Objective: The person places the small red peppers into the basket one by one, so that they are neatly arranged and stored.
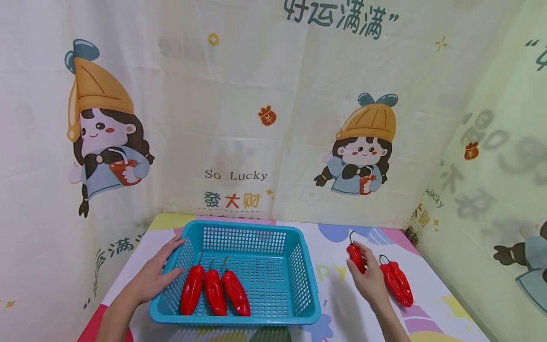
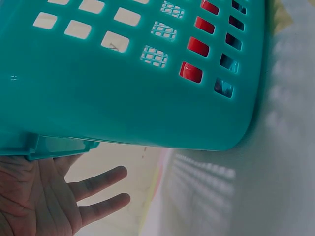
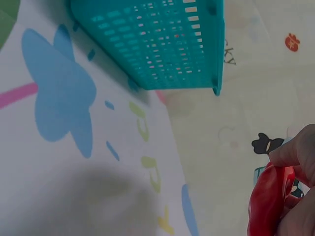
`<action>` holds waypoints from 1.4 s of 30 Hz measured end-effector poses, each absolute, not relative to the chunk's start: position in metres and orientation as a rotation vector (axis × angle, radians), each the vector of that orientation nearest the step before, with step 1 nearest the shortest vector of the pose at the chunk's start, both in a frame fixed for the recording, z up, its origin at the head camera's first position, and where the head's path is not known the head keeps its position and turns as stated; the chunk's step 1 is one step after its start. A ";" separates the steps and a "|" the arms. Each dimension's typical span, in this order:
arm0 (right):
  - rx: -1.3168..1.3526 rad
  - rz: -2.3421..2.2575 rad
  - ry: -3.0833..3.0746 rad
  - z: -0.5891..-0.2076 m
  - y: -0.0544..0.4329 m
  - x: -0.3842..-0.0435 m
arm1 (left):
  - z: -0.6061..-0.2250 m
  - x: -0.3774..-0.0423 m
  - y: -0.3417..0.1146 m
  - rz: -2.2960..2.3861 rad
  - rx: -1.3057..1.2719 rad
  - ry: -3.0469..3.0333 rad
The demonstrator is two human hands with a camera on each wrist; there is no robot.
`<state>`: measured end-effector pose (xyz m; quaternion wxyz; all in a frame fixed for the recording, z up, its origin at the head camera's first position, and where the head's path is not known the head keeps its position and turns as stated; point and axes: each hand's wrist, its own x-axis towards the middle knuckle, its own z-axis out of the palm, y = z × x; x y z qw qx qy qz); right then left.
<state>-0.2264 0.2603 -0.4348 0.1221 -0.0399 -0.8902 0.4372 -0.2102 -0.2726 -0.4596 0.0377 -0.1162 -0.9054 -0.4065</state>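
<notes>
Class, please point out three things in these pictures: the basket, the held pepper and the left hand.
Basket (image 1: 239,320), head view: front rim.
Held pepper (image 3: 266,202), right wrist view: middle of its visible body.
Left hand (image 1: 151,277), head view: back of the hand.

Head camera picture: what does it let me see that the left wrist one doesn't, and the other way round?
Only the head view: the right hand gripping a red pepper, more peppers on the table to its right, three peppers laid out inside the basket, and cartoon figures.

Only the left wrist view: the left hand from its palm side, and a close-up of the basket's outer wall.

Both: the basket, the left hand at it, and red inside, glimpsed only through holes in the wrist view.
</notes>
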 end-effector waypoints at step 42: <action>0.133 1.399 -2.527 -0.411 0.195 -0.221 | -0.459 -0.211 -0.273 -1.262 -0.350 -2.769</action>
